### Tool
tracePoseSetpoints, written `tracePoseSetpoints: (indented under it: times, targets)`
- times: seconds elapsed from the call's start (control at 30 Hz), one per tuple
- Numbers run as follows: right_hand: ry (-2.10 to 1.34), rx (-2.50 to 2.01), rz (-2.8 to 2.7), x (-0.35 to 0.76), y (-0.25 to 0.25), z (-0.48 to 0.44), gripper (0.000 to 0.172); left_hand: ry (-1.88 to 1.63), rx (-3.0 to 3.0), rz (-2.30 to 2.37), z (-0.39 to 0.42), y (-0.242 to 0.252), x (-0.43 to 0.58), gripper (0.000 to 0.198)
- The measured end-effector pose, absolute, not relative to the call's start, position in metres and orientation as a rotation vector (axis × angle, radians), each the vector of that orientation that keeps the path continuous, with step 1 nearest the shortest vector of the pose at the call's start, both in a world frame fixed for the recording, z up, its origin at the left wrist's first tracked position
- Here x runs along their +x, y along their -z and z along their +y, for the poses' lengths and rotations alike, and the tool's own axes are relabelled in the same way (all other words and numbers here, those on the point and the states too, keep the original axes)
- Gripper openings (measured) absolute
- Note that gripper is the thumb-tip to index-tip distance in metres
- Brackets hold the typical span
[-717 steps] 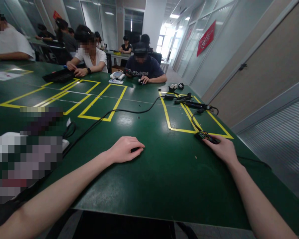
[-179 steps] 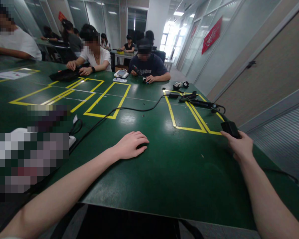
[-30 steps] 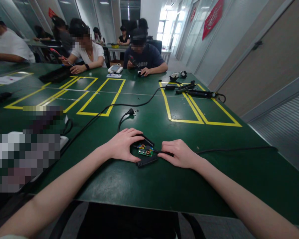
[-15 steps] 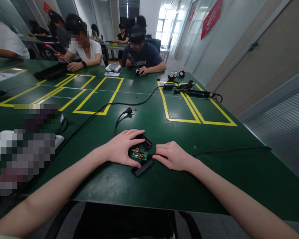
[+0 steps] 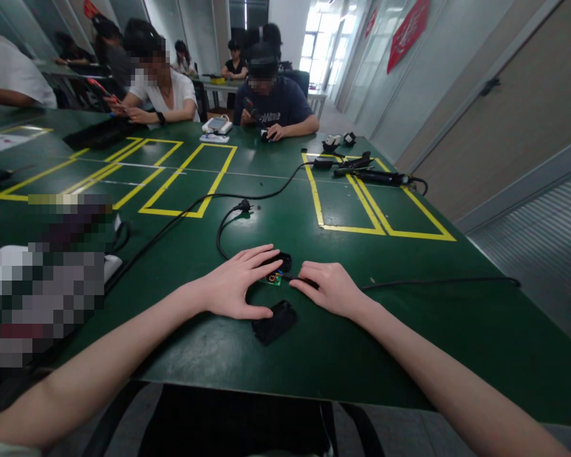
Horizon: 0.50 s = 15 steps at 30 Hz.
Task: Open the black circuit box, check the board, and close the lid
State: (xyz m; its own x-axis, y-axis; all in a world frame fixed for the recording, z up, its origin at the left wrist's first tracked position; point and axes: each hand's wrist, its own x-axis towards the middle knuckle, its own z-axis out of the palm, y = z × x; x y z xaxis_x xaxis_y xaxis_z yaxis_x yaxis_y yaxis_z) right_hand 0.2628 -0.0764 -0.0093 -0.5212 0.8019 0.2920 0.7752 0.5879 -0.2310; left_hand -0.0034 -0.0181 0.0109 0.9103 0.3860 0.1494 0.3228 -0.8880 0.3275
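Note:
A small green circuit board (image 5: 273, 280) with an orange coil shows partly beneath the fingers of my left hand (image 5: 233, 284). That hand is open, its fingers spread over the board and its thumb tip at the edge of a black plastic cover half (image 5: 275, 322) lying on the table. Another black housing half (image 5: 284, 261) sits just beyond the board, partly hidden by my fingers. My right hand (image 5: 332, 289) is closed in a pinch on the black cable (image 5: 291, 277) at the board's right side. Its length continues rightward over the table from under my wrist.
A power plug (image 5: 243, 205) on a short black cord lies past my left hand. A long cord (image 5: 247, 197) crosses the green table (image 5: 385, 355). Black tools (image 5: 380, 176) rest at the far right. Co-workers sit across; one person (image 5: 276, 108) holds a tool.
The circuit board has shifted away from me towards the far housing half, and my left fingers cover more of it. The near cover half has tipped over and lies flatter. My right hand rose slightly.

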Motion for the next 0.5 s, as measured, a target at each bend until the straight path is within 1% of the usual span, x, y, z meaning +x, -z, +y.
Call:
tracePoseSetpoints:
  times: [0.33,0.5]
  targets:
    - [-0.105,-1.366,-2.325,0.265,0.013,-0.071,0.031,-0.336,2.700,0.519,-0.023,-0.019,-0.002,0.092]
    - [-0.175,-1.370,-2.247,0.265,0.013,-0.071,0.018,-0.326,2.681,0.553,-0.019,-0.021,-0.004,0.094]
